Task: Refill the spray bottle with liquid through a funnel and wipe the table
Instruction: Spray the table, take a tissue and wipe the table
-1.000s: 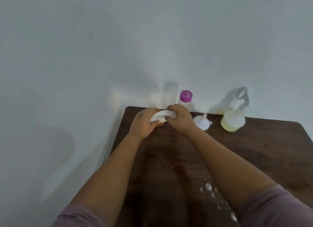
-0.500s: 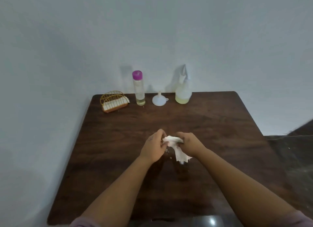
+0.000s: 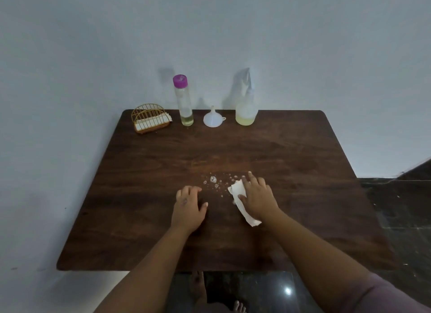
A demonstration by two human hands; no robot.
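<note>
1. a dark wooden table (image 3: pixel 233 149) is seen from above, set against a pale wall.
2. the right hand (image 3: pixel 257 197) is laid flat on a white tissue (image 3: pixel 242 204), with the fingers stretched out and pressing it onto the tabletop; nothing is curled round it.
3. the tissue is crumpled, and part of it sticks out below the palm toward the near edge and at the fingertips on the far side.
4. a patch of small foamy droplets (image 3: pixel 215 183) is spread on the wood just left of the tissue, between the two hands and slightly beyond them.
5. the left hand (image 3: pixel 189 206) is rested palm down on the table, fingers loosely bent, and nothing is held in it.
6. the spray bottle (image 3: pixel 246 107) is stood upright at the far edge of the table, right of centre, with yellowish liquid filling its lower part and its spray head fitted on.
7. the white funnel (image 3: pixel 211 118) is placed upside down, spout up, just left of the spray bottle.
8. a tall clear bottle (image 3: pixel 184 102) with a purple cap is stood left of the funnel, with a little yellowish liquid at its bottom.
9. a gold wire holder (image 3: pixel 150 120) with white napkins in it is set at the far left corner.
10. both forearms are bare, and a mauve sleeve (image 3: pixel 382 296) is seen on the right arm.
</note>
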